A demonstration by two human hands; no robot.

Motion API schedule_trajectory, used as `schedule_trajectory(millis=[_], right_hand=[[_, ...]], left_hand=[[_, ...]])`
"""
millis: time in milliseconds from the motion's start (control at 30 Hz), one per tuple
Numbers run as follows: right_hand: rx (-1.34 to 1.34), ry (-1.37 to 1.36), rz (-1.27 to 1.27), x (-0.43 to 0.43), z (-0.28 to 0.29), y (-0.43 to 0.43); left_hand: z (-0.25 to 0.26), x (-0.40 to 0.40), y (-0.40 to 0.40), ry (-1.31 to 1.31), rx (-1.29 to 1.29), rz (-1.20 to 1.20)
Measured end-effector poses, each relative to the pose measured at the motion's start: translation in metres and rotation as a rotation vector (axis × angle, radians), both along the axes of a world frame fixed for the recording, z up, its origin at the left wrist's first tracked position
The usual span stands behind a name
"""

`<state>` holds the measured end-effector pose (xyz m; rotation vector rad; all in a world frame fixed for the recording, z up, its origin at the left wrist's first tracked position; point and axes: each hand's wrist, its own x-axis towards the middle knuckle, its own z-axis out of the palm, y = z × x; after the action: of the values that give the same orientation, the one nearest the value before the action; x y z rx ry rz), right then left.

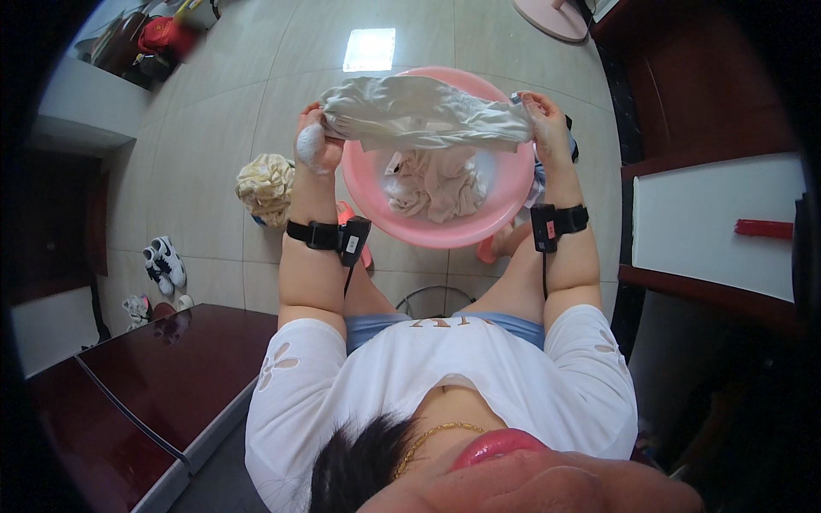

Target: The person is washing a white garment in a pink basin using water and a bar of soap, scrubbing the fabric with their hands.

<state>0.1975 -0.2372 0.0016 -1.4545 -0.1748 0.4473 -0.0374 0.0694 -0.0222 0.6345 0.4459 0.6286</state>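
Note:
Stretched between my two hands is a wet white garment (423, 112), held above a pink plastic basin (439, 237). My left hand (316, 141) grips its left end, with a clump of white suds on the palm side. At the other end, my right hand (544, 118) pinches the cloth near a small label, and traces of foam show on the skin. Inside the basin lies a crumpled pale beige cloth (442, 183) in soapy water. The garment hides the basin's far part.
A bundle of cream patterned cloth (264, 186) sits left of the basin. Bluish cloth (537, 183) shows partly behind the basin's right rim. Black-and-white sneakers (165, 264) stand on the tiled floor (211, 192). A dark red glossy tabletop (173, 378) is at lower left.

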Motion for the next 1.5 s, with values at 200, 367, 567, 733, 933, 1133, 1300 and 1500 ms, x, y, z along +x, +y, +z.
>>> schedule_trajectory(millis=[200, 367, 567, 733, 933, 1133, 1300, 1500], right_hand=[[-0.484, -0.92, 0.158, -0.029, 0.006, -0.005], [-0.861, -0.949, 0.398, -0.021, -0.003, -0.005], [0.161, -0.146, 0.314, -0.024, 0.01, 0.0], [0.491, 0.125, 0.217, -0.038, 0.02, 0.02], [0.496, 0.267, 0.296, -0.067, 0.04, 0.038], [0.496, 0.172, 0.073, -0.04, 0.017, 0.033], [0.043, -0.392, -0.108, -0.071, -0.013, 0.065], [-0.017, -1.232, 0.199, -0.155, 0.018, 0.08]], left_hand=[[0.041, -0.007, -0.016, -0.106, 0.008, 0.195], [0.047, -0.006, -0.025, -0.065, 0.294, 0.123], [0.02, -0.01, -0.023, 0.541, 0.936, -0.172], [0.014, 0.005, -0.063, 0.803, 1.565, -0.379], [0.039, 0.037, -0.115, 0.197, 1.511, -0.209], [0.014, 0.057, -0.113, 0.166, 0.809, -0.307], [0.006, 0.06, -0.12, 0.229, 0.081, -0.194], [-0.014, 0.053, -0.125, -0.117, -0.512, -0.416]])
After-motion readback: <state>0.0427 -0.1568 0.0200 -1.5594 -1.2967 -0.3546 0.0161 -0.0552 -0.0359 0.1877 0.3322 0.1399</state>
